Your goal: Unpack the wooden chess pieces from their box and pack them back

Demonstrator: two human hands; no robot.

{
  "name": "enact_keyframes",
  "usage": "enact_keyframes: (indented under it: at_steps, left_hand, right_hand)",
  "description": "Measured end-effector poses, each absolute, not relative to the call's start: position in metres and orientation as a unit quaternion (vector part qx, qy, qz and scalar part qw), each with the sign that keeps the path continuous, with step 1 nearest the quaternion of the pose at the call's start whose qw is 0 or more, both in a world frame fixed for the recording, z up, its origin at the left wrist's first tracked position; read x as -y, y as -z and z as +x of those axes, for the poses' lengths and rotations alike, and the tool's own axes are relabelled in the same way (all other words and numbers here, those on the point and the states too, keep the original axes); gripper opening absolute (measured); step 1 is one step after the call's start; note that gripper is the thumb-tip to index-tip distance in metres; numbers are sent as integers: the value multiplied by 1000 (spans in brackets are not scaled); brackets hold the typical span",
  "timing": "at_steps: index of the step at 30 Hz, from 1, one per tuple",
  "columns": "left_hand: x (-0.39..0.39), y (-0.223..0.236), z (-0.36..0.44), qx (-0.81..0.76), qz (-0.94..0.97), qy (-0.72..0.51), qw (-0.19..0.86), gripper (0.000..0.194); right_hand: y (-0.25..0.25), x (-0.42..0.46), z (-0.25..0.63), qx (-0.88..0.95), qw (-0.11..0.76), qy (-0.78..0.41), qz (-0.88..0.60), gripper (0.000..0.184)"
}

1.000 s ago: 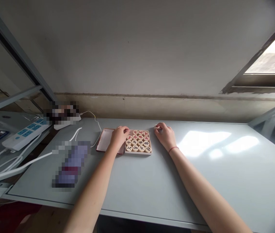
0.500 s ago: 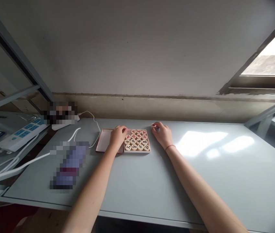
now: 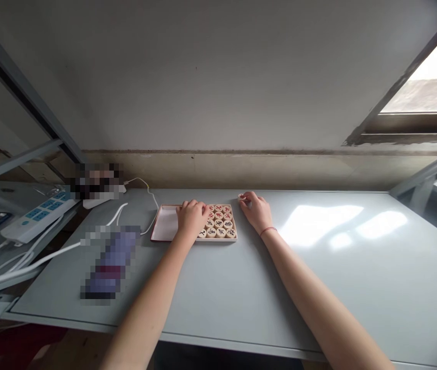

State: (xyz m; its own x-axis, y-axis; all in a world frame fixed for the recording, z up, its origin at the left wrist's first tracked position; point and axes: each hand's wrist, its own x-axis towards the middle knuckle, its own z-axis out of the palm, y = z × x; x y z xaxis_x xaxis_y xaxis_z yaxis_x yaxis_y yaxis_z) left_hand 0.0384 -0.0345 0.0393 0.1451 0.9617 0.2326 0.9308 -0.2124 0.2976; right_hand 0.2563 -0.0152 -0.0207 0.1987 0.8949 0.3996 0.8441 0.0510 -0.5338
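A shallow box (image 3: 234, 237) of round wooden chess pieces (image 3: 220, 224) with red and black characters lies on the grey table (image 3: 241, 288). Its pinkish lid (image 3: 165, 228) lies open-side up just left of it. My left hand (image 3: 191, 218) rests with curled fingers over the left edge of the box, touching the leftmost pieces. My right hand (image 3: 255, 209) sits just right of the box, its fingers pinched on one small round piece (image 3: 242, 197) beyond the box's far right corner. A red string circles my right wrist.
A blurred flat object (image 3: 107, 261) lies at the table's left. White cables (image 3: 141, 205) run to a white power strip (image 3: 37, 216) on a side shelf. A wall closes the far edge; a window opens at upper right. Sunlight patches fall on the table's right.
My left hand has slid right from the lid's edge onto the box's left pieces. My right hand with its piece has shifted slightly left. The view has drifted a little.
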Motion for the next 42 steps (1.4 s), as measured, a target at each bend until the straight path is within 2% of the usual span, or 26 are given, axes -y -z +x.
enact_keyframes:
  at_steps: [6,11,18,24,30,34,37,42]
  left_hand:
    - [35,-38,43,-631,756,-169,40,34]
    - [36,-34,45,-632,758,-159,25,39]
    - [39,-35,46,-634,758,-150,25,38]
    - [41,-38,47,-631,756,-162,57,30]
    - [40,-35,48,-618,751,-222,66,16]
    - [42,-41,48,-595,744,-300,50,14]
    - [47,-46,49,-533,765,-352,87,10]
    - [56,-49,56,-473,767,-399,169,7]
  right_hand:
    - [20,16,255,631,349,-29,-692,19]
    - [4,32,244,631,397,65,-663,21]
    - [-3,50,218,672,366,-81,-639,23]
    - [1,47,219,661,374,-104,-642,26]
    - [-2,50,221,659,384,-94,-640,32]
    - [-9,54,220,696,423,2,-580,33]
    - [-14,57,215,756,420,56,-499,38]
    - [-17,60,209,774,423,63,-467,23]
